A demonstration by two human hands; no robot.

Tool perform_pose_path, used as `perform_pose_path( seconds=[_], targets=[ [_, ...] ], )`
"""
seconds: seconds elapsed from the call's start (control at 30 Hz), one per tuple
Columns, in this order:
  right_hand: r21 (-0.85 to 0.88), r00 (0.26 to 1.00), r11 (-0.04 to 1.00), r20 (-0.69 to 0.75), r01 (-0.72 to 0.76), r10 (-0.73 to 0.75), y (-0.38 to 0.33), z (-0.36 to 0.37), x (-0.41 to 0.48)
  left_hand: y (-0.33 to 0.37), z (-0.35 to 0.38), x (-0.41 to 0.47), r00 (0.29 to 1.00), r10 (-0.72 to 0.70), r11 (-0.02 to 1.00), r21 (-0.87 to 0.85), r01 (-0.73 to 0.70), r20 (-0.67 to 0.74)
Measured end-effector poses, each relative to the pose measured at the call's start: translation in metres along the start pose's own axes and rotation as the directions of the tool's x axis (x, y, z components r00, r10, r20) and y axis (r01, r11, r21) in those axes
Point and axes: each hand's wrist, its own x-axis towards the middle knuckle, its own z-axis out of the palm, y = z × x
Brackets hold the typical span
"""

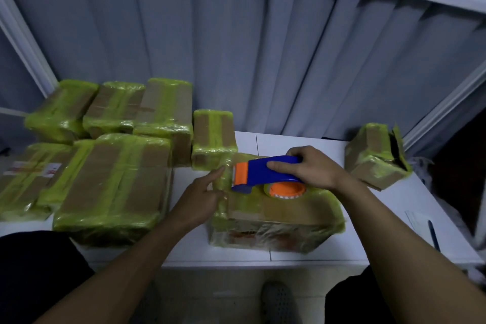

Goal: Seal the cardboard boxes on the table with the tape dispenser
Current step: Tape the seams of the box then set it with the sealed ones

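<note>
Far left of the center box [276, 218]: a cluster of taped boxes [115, 108], all wrapped in yellow-green tape, crowding the left half of the table [302, 143]. One flat box [23, 192] at the far edge has a white label [34, 168] w/ red print, too blurry to read. The biggest box [113, 184] sits just left of the center box, w/ a strip of bare table btwn them. A small box [213, 137] stands just behind the center box's left-rear corner; touching or not, can't tell.

Left hand [200, 200] is at the center box's left end. Its fingers are straight & loosely apart, index tip on the top-left edge, thumb against the taped side. It's pressing, not gripping.

The tape dispenser [265, 171], blue body w/ orange front, lies on top of the center box, nose toward the left index finger. Its orange-cored tape roll [288, 189] rests on the box top. Right hand [313, 166] wraps the handle from above, fingers clamped round it.

The center box sits near the table's front edge, w/ heavy tape over top & sides and some brown cardboard showing.

Right of the center box, well apart: a taped box [376, 155] w/ flaps open on its right end. Further right & nearer: a sheet of paper [418, 221] & a pen [433, 234]. Grey curtain [263, 47] behind.
</note>
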Motion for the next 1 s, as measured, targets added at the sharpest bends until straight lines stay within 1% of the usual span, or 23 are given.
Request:
perform_pose_path(
  seconds=[0.07,0.13,0.2,0.23,0.27,0.3,0.33,0.37,0.43,0.53,0.63,0.77,0.83,0.87,0.93,1.0],
  targets=[
    [0.119,0.999,0.993,-0.037,-0.016,0.021,0.002,0.012,-0.005,0.001,-0.009,0.001,0.999,0.044,0.968,0.25,-0.04,-0.008],
    [0.179,0.997,0.984,-0.074,-0.016,0.03,0.002,0.019,-0.006,0.0,-0.012,0.001,0.993,0.119,0.864,0.489,-0.116,0.024],
    [0.196,0.996,0.98,-0.086,-0.02,0.037,0.001,0.021,-0.005,-0.002,-0.009,-0.001,0.985,0.157,0.72,0.675,-0.159,0.065],
    [0.193,0.996,0.981,-0.085,-0.023,0.04,0.001,0.021,-0.004,-0.002,-0.007,-0.003,0.983,0.173,0.612,0.775,-0.157,0.063],
    [0.184,0.996,0.983,-0.08,-0.027,0.042,0.0,0.02,-0.003,-0.001,-0.006,-0.004,0.973,0.225,0.493,0.856,-0.154,0.045],
    [0.168,0.996,0.985,-0.075,-0.032,0.045,-0.002,0.018,-0.003,0.0,-0.006,-0.005,0.963,0.267,0.397,0.906,-0.146,0.038],
    [0.153,0.996,0.988,-0.072,-0.036,0.047,-0.003,0.017,-0.003,0.001,-0.006,-0.006,0.961,0.275,0.339,0.931,-0.133,0.037],
    [0.135,0.997,0.99,-0.07,-0.034,0.044,-0.006,0.015,-0.004,0.001,-0.006,-0.007,0.964,0.265,0.31,0.943,-0.12,0.036],
    [0.085,0.997,0.996,-0.071,-0.031,0.037,-0.009,0.009,-0.007,-0.001,-0.005,-0.007,0.975,0.22,0.287,0.952,-0.102,0.038],
    [0.0,0.994,0.998,-0.086,-0.068,0.068,-0.008,-0.008,-0.014,-0.001,-0.002,-0.007,0.978,0.208,0.266,0.961,-0.071,0.015],
    [-0.062,0.986,0.989,-0.112,-0.132,0.125,0.003,-0.025,-0.025,0.0,-0.001,-0.006,0.985,0.17,0.255,0.963,-0.085,0.042],
    [-0.148,0.987,0.98,-0.11,-0.132,0.116,0.007,-0.012,-0.031,-0.002,-0.003,-0.004,0.987,0.139,0.229,0.967,-0.108,0.077],
    [-0.154,0.986,0.979,-0.121,-0.132,0.114,0.003,-0.008,-0.028,-0.003,-0.007,-0.004,0.989,0.12,0.22,0.969,-0.113,0.088],
    [-0.15,0.986,0.98,-0.124,-0.132,0.114,0.001,-0.007,-0.026,-0.001,-0.01,-0.004,0.989,0.12,0.231,0.966,-0.113,0.087],
    [-0.147,0.986,0.981,-0.122,-0.127,0.11,-0.003,0.0,-0.02,0.0,-0.018,-0.004,0.991,0.115,0.246,0.964,-0.096,0.069],
    [-0.147,0.988,0.981,-0.112,-0.125,0.109,-0.006,0.014,-0.014,0.002,-0.026,-0.003,0.994,0.101,0.237,0.969,-0.075,0.053]
  ],
)
